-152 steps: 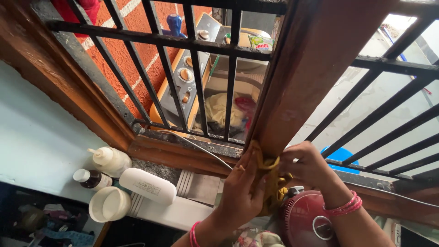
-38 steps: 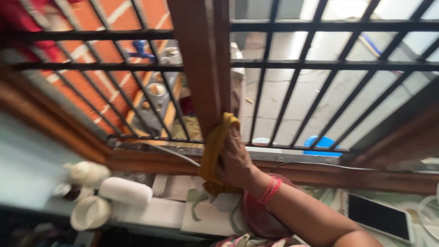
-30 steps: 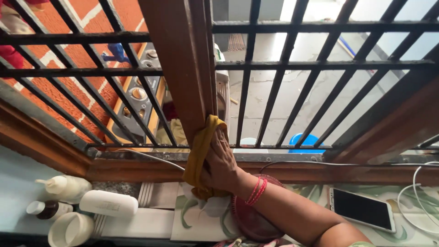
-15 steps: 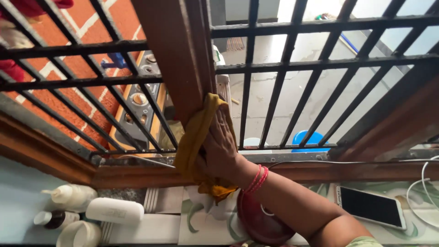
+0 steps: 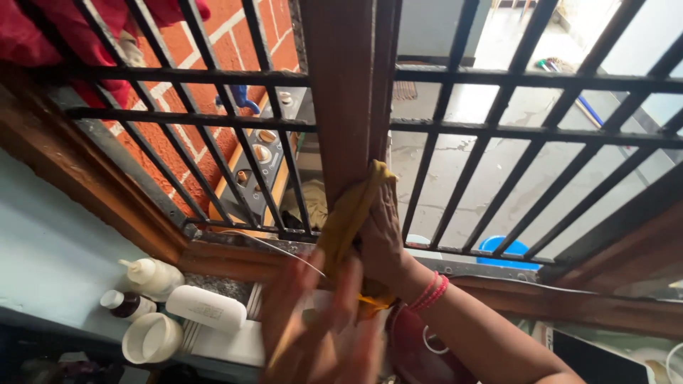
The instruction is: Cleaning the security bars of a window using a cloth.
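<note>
My right hand (image 5: 382,238) presses a mustard-yellow cloth (image 5: 350,213) against the lower part of the brown wooden window post (image 5: 341,92), fingers wrapped around the cloth. My left hand (image 5: 320,320) is raised below it, blurred by motion, fingers spread, close to the hanging end of the cloth. I cannot tell whether it touches the cloth. Red bangles sit on my right wrist. Black iron bars (image 5: 455,128) run on both sides of the post.
On the ledge at lower left stand a white squeeze bottle (image 5: 151,276), a small dark bottle (image 5: 126,304), a white case (image 5: 205,307) and a white cup (image 5: 151,339). A red round object (image 5: 416,352) lies under my right forearm. Outside are a washing machine (image 5: 274,153) and blue tub (image 5: 501,247).
My left hand has come up into view from below, moving fast. My right hand and the cloth have slid a little higher on the post. The view has shifted up and right.
</note>
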